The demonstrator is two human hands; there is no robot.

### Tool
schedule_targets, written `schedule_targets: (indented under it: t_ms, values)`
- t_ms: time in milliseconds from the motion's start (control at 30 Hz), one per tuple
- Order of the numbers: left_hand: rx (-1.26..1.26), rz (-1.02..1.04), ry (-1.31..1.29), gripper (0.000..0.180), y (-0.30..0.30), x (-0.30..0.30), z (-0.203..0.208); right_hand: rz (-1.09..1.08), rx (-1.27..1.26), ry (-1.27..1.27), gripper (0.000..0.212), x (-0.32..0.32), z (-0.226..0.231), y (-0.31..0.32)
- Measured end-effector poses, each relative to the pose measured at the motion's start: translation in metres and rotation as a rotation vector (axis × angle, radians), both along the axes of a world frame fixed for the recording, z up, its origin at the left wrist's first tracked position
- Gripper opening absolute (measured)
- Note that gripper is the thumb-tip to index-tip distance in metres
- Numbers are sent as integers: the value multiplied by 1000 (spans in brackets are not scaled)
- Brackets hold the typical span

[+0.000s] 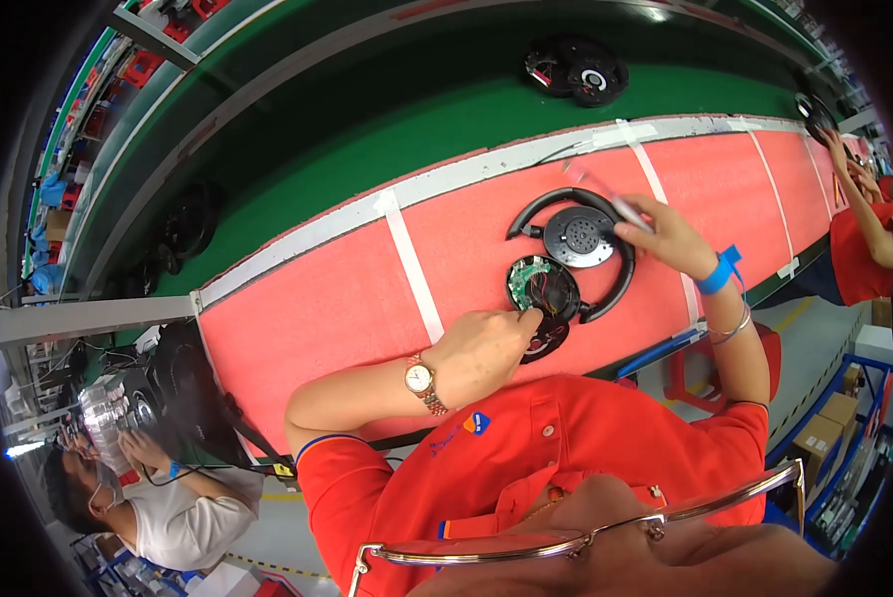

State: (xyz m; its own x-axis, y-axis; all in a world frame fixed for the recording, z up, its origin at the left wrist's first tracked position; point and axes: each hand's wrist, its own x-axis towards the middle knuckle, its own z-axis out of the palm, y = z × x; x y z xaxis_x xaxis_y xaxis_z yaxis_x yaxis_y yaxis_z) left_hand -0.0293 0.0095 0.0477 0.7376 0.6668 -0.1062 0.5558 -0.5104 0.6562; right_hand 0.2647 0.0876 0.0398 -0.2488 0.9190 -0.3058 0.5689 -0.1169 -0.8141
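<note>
On the pink mat lies an opened black toy-like steering wheel [620, 291] with a round grey perforated speaker-like centre [580, 237]. Against its near left side rests a round black housing [556, 290], showing a green circuit board [528, 282] and thin coloured wires. My left hand [484, 350] has its fingers closed at the near edge of this housing; the fingertips are partly hidden. Raised over the wheel's right rim, my right hand [665, 239] is closed round a slim pale stick-like tool [626, 211]. Motion smears its far end, so its kind is unclear.
Beyond the pink mat [297, 338] runs a green conveyor belt [406, 129], bearing another black wheel assembly [578, 72] and dark parts [188, 221] at far left. Co-workers sit left [183, 517] and right [859, 239]. A black bag-like object [193, 398] borders the mat's left end.
</note>
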Motion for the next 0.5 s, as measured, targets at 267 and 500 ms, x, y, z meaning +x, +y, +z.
schedule_targets:
  t_ms: [267, 500]
  values:
    - [134, -34, -36, 21, -1, -4, 7, -30, -466, 318, 29, -15, 17, 24]
    - [467, 403, -81, 11, 45, -30, 30, 100, 213, 424, 31, -39, 55, 50]
